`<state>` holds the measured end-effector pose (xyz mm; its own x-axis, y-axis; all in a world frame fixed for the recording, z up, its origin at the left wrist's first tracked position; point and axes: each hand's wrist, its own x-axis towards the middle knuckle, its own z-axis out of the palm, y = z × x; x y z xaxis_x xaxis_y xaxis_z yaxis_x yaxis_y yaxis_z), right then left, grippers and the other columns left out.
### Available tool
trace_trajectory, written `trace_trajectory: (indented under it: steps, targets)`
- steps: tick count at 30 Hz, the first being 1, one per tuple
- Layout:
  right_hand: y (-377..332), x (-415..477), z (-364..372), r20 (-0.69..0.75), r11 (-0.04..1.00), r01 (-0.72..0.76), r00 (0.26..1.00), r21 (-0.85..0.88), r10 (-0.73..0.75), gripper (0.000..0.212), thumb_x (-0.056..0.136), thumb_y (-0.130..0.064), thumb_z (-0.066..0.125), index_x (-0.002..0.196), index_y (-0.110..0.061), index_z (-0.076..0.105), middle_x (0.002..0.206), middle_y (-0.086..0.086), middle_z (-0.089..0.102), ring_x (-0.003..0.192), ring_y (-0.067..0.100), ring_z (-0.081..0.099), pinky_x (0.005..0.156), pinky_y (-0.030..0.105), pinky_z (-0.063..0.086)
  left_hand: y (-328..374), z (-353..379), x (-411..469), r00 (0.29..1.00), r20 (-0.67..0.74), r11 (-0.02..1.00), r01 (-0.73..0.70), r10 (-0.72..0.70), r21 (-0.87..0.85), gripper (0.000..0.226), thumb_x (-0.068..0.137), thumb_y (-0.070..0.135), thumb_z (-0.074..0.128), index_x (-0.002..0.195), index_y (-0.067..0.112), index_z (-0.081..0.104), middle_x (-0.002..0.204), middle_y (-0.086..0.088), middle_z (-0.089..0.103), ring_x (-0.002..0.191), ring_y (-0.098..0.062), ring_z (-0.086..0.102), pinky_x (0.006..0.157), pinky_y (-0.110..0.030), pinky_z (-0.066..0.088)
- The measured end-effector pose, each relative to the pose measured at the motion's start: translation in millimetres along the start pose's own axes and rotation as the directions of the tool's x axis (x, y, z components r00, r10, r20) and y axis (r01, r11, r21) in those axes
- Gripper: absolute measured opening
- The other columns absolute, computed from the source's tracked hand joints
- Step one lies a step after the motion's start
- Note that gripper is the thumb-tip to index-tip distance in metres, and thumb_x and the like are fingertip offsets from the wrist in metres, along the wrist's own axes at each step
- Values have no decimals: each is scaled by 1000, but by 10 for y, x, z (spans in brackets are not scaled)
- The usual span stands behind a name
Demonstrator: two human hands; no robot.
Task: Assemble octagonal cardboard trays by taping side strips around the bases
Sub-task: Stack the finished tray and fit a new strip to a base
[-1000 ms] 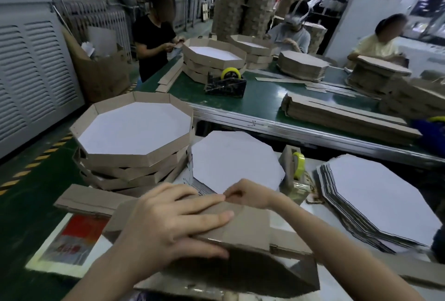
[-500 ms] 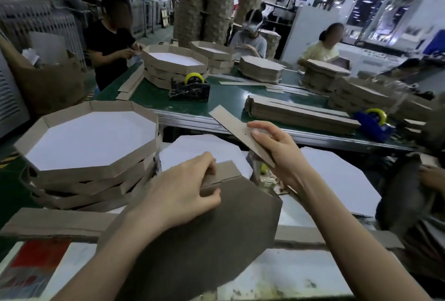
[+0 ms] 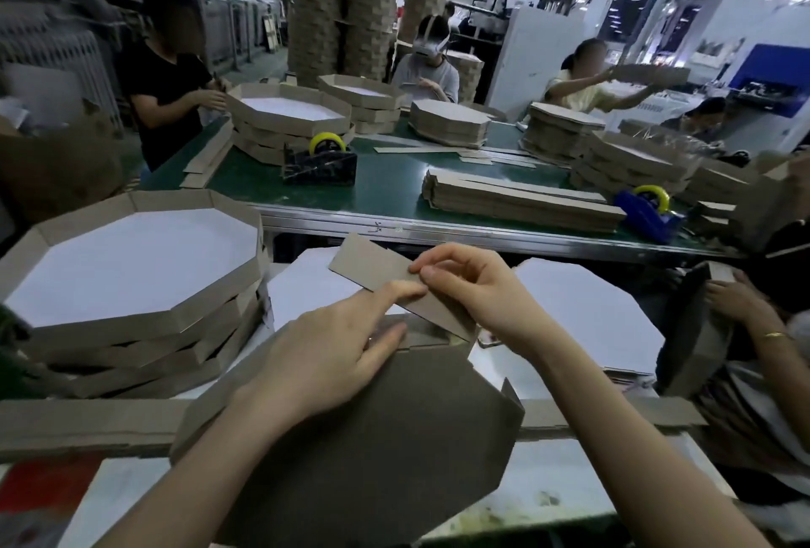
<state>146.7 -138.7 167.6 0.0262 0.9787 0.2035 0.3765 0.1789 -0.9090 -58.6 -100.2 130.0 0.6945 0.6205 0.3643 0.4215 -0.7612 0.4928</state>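
Lowered to the top edge of the tilted base [image 3: 372,438], the strip [image 3: 372,269] is pinched in the curled fingers of the right hand [image 3: 475,291]. The left hand [image 3: 324,354] lies straight-fingered on the base, forefinger touching the strip.

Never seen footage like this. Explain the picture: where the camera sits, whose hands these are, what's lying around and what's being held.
There is no machine here. The single picture comes from a wide-angle camera worn on a person's head, looking forward and down, so the two bare arms reaching in from the bottom are the wearer's own. The right hand pinches a brown cardboard side strip between thumb and fingers. The left hand lies on a tilted octagonal base, brown side towards the camera, with its forefinger touching the strip. To the left stands a stack of finished trays, and white octagonal sheets lie behind the hands. On the green table beyond are a bundle of strips, a black tape dispenser and a blue tape dispenser.
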Motion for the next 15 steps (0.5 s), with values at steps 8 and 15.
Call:
trace_trajectory:
  steps: [8, 15]
  targets:
    - [124, 64, -273, -494, 950, 171, 869, 260, -21, 47, 75, 11, 30, 48, -19, 53, 45, -3, 41, 41, 9, 30, 41, 17, 24, -110, -12, 4, 994, -23, 993, 109, -110, -52, 42, 95, 53, 41, 132, 60, 23, 105, 22, 55, 87, 8, 56, 74, -28, 45]
    - [86, 106, -129, -237, 920, 240, 917, -310, -319, 26, 85, 3, 44, 92, -16, 61, 81, -5, 59, 76, 3, 57, 68, 18, 46, -189, 28, 31, 989, -14, 985, 143, -144, -94, 45, 92, 55, 44, 131, 58, 21, 112, 17, 59, 108, -6, 57, 86, -37, 50]
